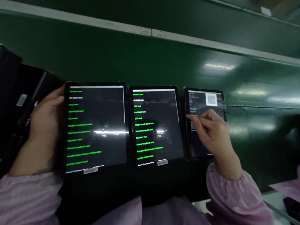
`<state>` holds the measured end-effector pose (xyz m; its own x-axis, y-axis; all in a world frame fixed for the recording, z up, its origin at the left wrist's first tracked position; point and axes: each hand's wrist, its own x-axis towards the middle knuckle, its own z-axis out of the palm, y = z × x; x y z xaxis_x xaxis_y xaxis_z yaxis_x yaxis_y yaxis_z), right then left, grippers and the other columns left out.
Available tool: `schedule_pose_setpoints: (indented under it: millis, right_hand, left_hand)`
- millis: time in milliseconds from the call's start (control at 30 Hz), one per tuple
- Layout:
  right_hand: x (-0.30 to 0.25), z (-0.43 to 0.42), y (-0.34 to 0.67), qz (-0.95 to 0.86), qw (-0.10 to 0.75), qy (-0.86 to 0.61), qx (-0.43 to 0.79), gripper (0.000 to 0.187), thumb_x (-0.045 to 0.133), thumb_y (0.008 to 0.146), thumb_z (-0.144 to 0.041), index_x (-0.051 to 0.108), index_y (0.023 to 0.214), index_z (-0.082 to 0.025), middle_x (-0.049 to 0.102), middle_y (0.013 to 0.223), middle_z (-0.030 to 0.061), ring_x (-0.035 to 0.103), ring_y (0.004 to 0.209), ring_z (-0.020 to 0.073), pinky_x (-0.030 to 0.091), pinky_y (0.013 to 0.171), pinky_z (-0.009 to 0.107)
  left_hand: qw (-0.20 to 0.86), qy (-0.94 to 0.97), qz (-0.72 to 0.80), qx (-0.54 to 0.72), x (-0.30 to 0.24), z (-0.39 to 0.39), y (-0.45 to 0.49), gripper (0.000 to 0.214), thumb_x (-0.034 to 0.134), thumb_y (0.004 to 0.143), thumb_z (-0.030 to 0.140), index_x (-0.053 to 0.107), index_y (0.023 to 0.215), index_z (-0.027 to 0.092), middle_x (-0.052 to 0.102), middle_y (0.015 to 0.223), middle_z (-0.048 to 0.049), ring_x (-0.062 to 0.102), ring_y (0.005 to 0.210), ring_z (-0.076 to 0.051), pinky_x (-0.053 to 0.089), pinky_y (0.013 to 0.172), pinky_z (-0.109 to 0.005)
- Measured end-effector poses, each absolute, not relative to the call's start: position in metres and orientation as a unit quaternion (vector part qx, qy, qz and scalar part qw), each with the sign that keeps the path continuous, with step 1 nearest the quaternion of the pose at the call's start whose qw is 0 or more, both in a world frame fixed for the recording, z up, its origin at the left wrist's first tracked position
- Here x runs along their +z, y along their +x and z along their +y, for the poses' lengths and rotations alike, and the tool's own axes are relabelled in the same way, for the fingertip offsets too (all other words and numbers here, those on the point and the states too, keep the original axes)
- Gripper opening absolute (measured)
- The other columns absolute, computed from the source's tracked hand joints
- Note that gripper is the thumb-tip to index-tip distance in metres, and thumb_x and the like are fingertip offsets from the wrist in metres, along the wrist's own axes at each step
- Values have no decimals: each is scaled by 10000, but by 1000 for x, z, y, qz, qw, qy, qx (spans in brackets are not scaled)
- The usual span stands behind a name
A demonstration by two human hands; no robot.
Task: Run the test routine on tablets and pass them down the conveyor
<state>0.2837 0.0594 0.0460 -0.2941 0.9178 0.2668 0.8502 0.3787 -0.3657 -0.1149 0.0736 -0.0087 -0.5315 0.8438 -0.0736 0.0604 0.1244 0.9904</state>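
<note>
My left hand [46, 116] grips the left tablet's [96, 126] edge at 9 o'clock. My right hand [211, 131] holds nothing — forefinger extended, touching the right tablet [205, 105] at 3 o'clock. The middle tablet [155, 126] stands between. A stray touch could trigger the wrong menu line. I see no containers.

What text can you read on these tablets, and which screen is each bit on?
Middle tablet: "RF CALI test", "RTC test", "Backlight test", "LCD test", "Speaker Test", "gravity sensor test".
Left tablet, held by the left hand: similar green list, "RF CALI test"; the rest is blurred.
Right tablet, touched by the right hand: QR code; text too small.
Stickers: unreadable.
</note>
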Motion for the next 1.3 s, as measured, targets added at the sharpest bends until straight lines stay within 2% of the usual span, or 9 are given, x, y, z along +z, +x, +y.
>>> schedule_pose_setpoints:
  millis: [133, 333, 500, 700, 767, 933, 1033, 1167, 1300]
  right_hand:
    - [48, 56, 300, -769, 235, -594, 11, 330, 574, 1028, -301, 862, 896, -208, 541, 681, 10, 512, 560, 134, 364, 522, 277]
    - [57, 52, 310, -716, 294, -633, -24, 381, 578, 1033, -294, 833, 764, -210, 464, 627, -10, 455, 537, 126, 350, 519, 284]
    - [54, 56, 307, -724, 278, -631, -20, 379, 540, 1067, -359, 867, 936, -219, 507, 659, 3, 492, 565, 139, 364, 538, 291]
    - [47, 73, 303, -740, 241, -628, 5, 442, 466, 1115, -451, 846, 1148, -228, 581, 771, 34, 588, 687, 175, 466, 645, 313]
    - [44, 80, 303, -741, 227, -632, 10, 462, 450, 1117, -463, 838, 1182, -220, 597, 807, 49, 604, 724, 189, 486, 669, 325]
    - [44, 85, 303, -735, 225, -639, -6, 458, 457, 1103, -443, 850, 1153, -214, 592, 788, 51, 601, 712, 190, 474, 656, 321]
    - [50, 75, 300, -720, 271, -638, -30, 397, 498, 1089, -381, 861, 1110, -223, 539, 706, 21, 564, 662, 176, 441, 628, 310]
    - [55, 60, 293, -723, 278, -632, -13, 360, 523, 1082, -345, 860, 1100, -220, 477, 671, -5, 510, 604, 157, 402, 587, 305]
    - [53, 55, 287, -719, 282, -635, 0, 355, 528, 1084, -360, 861, 1091, -237, 484, 678, -4, 495, 583, 148, 388, 565, 298]
  left_hand:
    - [340, 346, 659, 575, -15, 76, -120, 584, 598, 668, 281, 764, 1212, 151, 787, 1225, 35, 402, 1559, -345, 97, 1382, -532]
    - [349, 335, 655, 581, -23, 82, -124, 639, 589, 572, 334, 753, 1155, 129, 754, 1310, 12, 320, 1586, -392, 47, 1372, -566]
    - [344, 346, 659, 572, -28, 80, -128, 644, 593, 598, 352, 756, 1189, 153, 695, 1416, 21, 293, 1597, -390, 82, 1371, -550]
    - [369, 353, 636, 579, -30, 81, -130, 574, 605, 618, 302, 758, 1160, 195, 791, 1197, 21, 329, 1600, -344, 248, 1356, -555]
    - [370, 353, 636, 578, -29, 82, -129, 587, 600, 604, 310, 753, 1156, 183, 793, 1187, 21, 331, 1597, -348, 223, 1361, -558]
    - [362, 358, 648, 567, -21, 84, -122, 583, 575, 599, 316, 752, 1134, 168, 781, 1222, 39, 321, 1594, -360, 59, 1380, -527]
    - [360, 356, 649, 568, -17, 83, -120, 461, 574, 587, 325, 745, 987, 172, 790, 1145, 6, 369, 1569, -367, 37, 1376, -516]
    - [308, 384, 691, 528, -15, 74, -127, 339, 585, 631, 367, 704, 880, 169, 693, 1382, 6, 350, 1562, -363, 99, 1363, -522]
    - [296, 404, 700, 509, -17, 66, -132, 316, 613, 704, 374, 732, 906, 163, 658, 1421, 29, 366, 1549, -327, 167, 1349, -489]
